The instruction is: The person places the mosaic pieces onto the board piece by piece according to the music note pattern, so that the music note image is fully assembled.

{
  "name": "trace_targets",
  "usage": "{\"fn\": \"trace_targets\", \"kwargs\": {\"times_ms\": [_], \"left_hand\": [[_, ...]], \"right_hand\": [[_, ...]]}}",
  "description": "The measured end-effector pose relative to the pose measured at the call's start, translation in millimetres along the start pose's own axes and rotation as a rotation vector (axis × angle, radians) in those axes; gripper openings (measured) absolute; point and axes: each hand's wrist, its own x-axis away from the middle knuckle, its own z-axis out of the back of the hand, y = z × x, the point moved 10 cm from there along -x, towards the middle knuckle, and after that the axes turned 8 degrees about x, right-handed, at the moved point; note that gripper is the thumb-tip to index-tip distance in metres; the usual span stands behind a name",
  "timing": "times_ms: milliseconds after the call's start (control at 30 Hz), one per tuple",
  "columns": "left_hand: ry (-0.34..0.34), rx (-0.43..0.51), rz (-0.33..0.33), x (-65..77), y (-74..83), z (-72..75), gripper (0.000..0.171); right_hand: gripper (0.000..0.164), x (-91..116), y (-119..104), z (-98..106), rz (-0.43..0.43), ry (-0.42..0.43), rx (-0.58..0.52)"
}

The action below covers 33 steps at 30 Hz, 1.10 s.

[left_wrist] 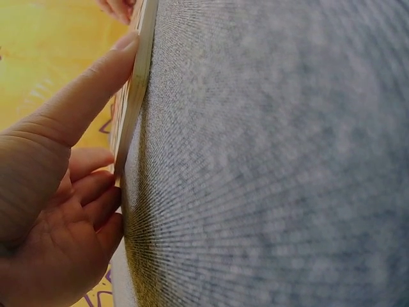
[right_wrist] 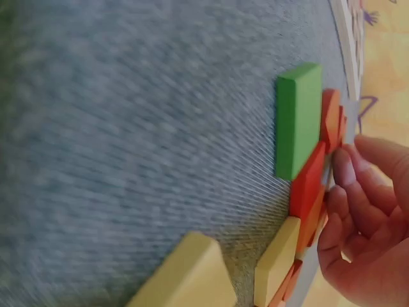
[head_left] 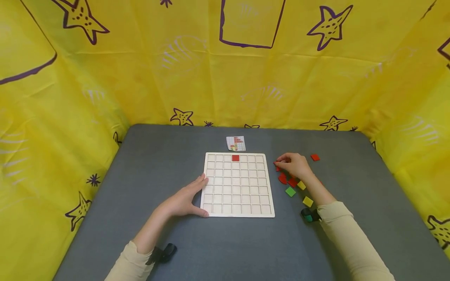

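A white wooden grid board (head_left: pixel 234 215) lies flat on the grey table, with one red square tile (head_left: pixel 235 158) in its top row. My left hand (head_left: pixel 184 200) rests at the board's left side, fingers along the edge and thumb at the near left corner. In the left wrist view the thumb (left_wrist: pixel 96 89) touches the board's rim (left_wrist: pixel 135 96). To the right of the board, my right hand (head_left: pixel 295 165) pinches a small red tile (head_left: pixel 275 163) at the fingertips. Beneath and near it lie more red tiles (head_left: pixel 292 182), a green tile (head_left: pixel 290 191) and yellow tiles (head_left: pixel 308 201).
A small printed card (head_left: pixel 236 143) with a coloured grid pattern lies just behind the board. One red tile (head_left: pixel 315 157) sits apart, right of my right hand. Yellow patterned cloth (head_left: pixel 197 86) hangs behind and on both sides of the table (head_left: pixel 232 249).
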Motion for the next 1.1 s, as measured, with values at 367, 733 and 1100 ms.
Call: {"fn": "trace_targets", "kwargs": {"times_ms": [367,733,1100], "left_hand": [[0.001,0.005,0.011,1.8,-0.6,0.5,0.111],[0.006,0.003,0.004,1.0,1.5,0.9,0.111],[0.008,0.007,0.004,1.9,1.2,1.0,0.109]], "right_hand": [[0.030,-2,5,-6,0.043,-0.065,-0.015],[0.028,-2,-2,-6,0.070,-0.015,0.027],[0.034,0,-15,-12,-0.012,0.014,-0.190]]}}
